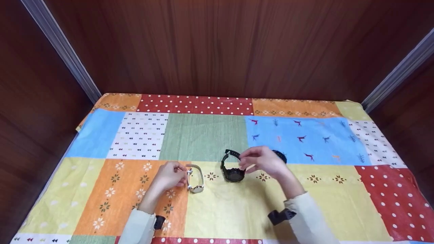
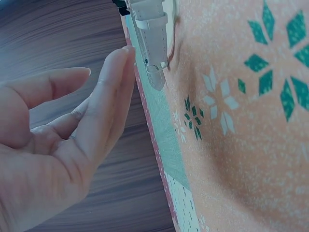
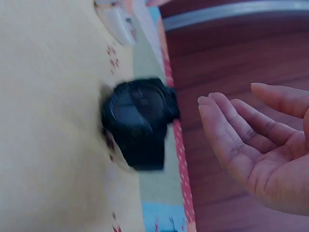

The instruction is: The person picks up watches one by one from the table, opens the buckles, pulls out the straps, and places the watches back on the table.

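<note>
"Holding anything?"
"Nothing: my left grip, fingers relaxed and parted, is just beside the pale watch."
"Other side?"
"My right grip is empty too, loosely spread beside the black watch. Both watches are on the cloth."

Matt, plastic-looking black watch strap

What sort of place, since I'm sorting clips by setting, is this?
Probably a small enclosed booth around a work surface: dark wood-grain panels stand on three sides, metallic strips run along the corners, and a patchwork-patterned cloth covers the surface.
</note>
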A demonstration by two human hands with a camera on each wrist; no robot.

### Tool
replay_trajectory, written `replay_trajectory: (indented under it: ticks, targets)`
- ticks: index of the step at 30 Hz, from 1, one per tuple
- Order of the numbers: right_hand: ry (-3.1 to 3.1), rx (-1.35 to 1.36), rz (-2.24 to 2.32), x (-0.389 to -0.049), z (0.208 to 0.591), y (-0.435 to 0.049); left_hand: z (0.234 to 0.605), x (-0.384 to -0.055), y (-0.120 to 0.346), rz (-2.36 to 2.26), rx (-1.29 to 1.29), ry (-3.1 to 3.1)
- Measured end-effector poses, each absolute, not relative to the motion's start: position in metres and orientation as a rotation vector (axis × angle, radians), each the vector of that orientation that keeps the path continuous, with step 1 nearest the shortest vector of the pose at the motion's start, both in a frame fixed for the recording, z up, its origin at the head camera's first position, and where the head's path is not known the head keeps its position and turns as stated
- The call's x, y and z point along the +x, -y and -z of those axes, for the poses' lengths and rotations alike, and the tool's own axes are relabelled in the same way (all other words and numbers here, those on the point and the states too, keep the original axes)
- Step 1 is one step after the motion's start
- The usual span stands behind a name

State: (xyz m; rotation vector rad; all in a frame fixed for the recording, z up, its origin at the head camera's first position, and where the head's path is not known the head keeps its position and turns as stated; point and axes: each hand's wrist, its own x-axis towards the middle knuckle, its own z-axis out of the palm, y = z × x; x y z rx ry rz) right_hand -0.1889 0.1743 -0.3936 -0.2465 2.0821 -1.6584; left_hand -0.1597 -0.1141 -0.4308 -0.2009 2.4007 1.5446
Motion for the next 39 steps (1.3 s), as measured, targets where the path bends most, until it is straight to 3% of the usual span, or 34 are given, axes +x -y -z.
replay_trajectory:
  ticks: [23,39]
  targets:
    - [-2.117,-0.004,1.898,-0.187,0.403,-0.285,0.427,-0.156,0.107,-1.576,-0.104,-2.447]
    - [-2.178,0.152,1.839,-0.183,0.421,-0.308,0.421,-0.153,0.09,-1.638,0.194,-2.347]
